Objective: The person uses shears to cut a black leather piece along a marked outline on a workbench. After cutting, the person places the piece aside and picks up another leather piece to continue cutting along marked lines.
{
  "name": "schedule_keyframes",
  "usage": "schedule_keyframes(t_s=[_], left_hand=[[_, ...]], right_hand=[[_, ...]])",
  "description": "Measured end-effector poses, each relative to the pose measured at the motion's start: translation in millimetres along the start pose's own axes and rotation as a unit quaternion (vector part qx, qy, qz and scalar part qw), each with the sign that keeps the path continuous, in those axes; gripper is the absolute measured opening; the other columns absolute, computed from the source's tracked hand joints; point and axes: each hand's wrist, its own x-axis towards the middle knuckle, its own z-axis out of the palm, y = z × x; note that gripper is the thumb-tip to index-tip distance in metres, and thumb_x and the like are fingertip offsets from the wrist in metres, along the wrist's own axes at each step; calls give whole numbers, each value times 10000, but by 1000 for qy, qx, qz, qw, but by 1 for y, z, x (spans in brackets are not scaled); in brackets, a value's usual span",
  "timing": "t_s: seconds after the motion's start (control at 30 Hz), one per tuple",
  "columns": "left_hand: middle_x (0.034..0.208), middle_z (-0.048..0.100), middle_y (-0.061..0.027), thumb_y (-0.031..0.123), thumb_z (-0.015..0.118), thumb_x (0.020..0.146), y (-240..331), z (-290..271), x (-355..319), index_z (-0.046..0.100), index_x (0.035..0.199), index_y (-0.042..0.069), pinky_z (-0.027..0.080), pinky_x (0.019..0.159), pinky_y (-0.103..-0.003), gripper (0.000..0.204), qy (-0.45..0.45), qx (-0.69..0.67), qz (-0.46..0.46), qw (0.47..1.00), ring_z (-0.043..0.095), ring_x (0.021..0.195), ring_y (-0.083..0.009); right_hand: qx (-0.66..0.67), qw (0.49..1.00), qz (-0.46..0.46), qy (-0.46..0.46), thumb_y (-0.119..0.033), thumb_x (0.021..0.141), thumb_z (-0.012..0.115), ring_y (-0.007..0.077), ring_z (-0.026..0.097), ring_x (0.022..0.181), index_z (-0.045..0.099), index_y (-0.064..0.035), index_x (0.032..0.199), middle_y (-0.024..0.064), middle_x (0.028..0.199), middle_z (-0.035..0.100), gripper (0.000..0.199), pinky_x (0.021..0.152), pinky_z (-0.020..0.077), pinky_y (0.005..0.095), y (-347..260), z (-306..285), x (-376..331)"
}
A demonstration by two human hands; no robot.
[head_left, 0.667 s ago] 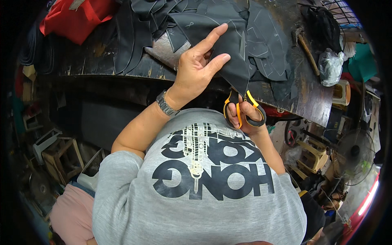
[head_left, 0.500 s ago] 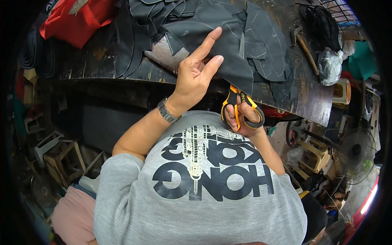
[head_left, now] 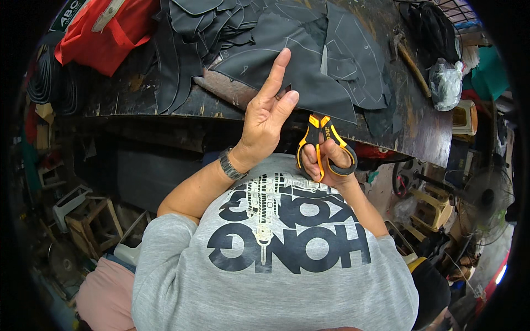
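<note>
At the near edge of the bench (head_left: 419, 132), only a slight shift from a moment ago. Left hand (head_left: 265, 118) lower and closer to the body than before, turned more upright, index still stretched out. Scissors (head_left: 323, 146) almost where they were, just under the bench lip, nudged a little toward the left hand. Sheet (head_left: 309, 66) still lying flat on the bench, its near corner hanging over the lip just above the scissors' pivot. Probably a regrip between snips rather than a fresh cut: no new slit or loose offcut to be seen.

Left forearm rising from the lower left, wrist with watch (head_left: 231, 164) bent back, palm turned toward the chest. Index straight and laid up against the sheet's near edge, middle finger bent beside it, fingers apart and closed on nothing visible; thumb hidden, so any pinch from below impossible to tell.

Right hand (head_left: 331, 163) tucked close against the chest, thumb and fingers through the orange-and-black loops, clamped on the handles. Blades pointing up toward the sheet's edge, mostly hidden, their gap not readable.

Farther back: a stack of cut pieces (head_left: 193, 27), a red bag (head_left: 94, 38), a plastic bag (head_left: 446, 83).
</note>
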Motion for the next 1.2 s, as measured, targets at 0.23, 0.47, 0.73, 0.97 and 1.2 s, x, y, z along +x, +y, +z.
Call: schedule_keyframes(t_s=[0.23,0.47,0.73,0.97,1.2], left_hand=[[1594,211,4,0,433,973,9,-11,-1,186,1531,68,375,693,-123,614,-39,94,-14,995,379,726,34],[1603,188,-9,-8,426,969,5,-11,0,187,1528,55,367,682,-120,611,-49,82,4,995,366,708,30],[1608,134,-85,47,423,991,6,-5,-6,152,1523,22,241,1120,-269,598,-54,43,9,998,261,1401,-141],[1620,67,-66,41,383,1000,5,1,-13,83,1535,32,204,1151,-291,613,-86,16,7,996,176,1451,-154],[1621,56,-59,65,387,1005,1,4,-16,81,1541,61,197,1163,-306,616,-88,16,-1,996,188,1452,-160]], right_hand=[[-43,999,-1,23,-540,809,712,115,535,498,570,-18,859,48,640,546,543,442,422,215,-7,-2,-3],[-33,999,-10,-32,-657,827,609,124,525,516,531,-38,932,45,696,527,632,505,452,250,-6,-9,-1],[98,982,15,-159,-590,834,651,118,535,517,526,-17,960,63,666,526,600,429,432,211,4,-17,5],[51,995,-3,-88,-500,873,659,110,517,472,532,-17,866,56,610,528,500,428,437,205,-2,0,2],[-74,996,-43,36,-456,872,678,117,492,460,563,-28,760,63,596,520,457,417,401,226,-1,11,1]])
